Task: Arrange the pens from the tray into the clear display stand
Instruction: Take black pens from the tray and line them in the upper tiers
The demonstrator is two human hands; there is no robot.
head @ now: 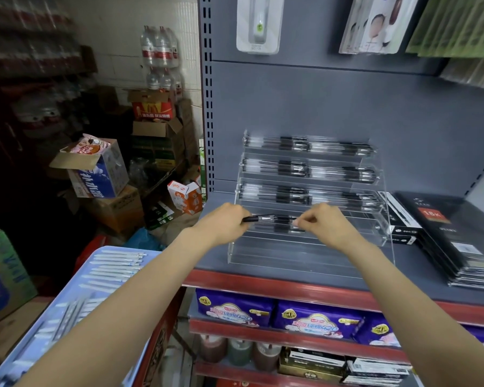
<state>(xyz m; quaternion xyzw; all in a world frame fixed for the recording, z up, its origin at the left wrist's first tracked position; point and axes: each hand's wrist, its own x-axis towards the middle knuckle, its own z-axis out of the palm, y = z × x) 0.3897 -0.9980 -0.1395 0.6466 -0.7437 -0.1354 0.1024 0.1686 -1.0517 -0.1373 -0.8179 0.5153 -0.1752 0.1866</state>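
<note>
A clear tiered display stand (305, 247) sits on the grey shelf, its upper three tiers holding black pens (308, 169). My left hand (224, 222) and my right hand (322, 222) each pinch one end of a black pen (266, 218), holding it level at the fourth tier, where a few pens lie. A light blue tray (76, 291) at the lower left holds several white pens (118, 263).
Black notebooks (458, 233) and a black-and-white box (400, 216) lie on the shelf right of the stand. Purple packages (291, 317) fill the shelf below. Cardboard boxes (101, 169) and bottled water (160, 51) are piled at the left. Packaged goods (259, 23) hang above.
</note>
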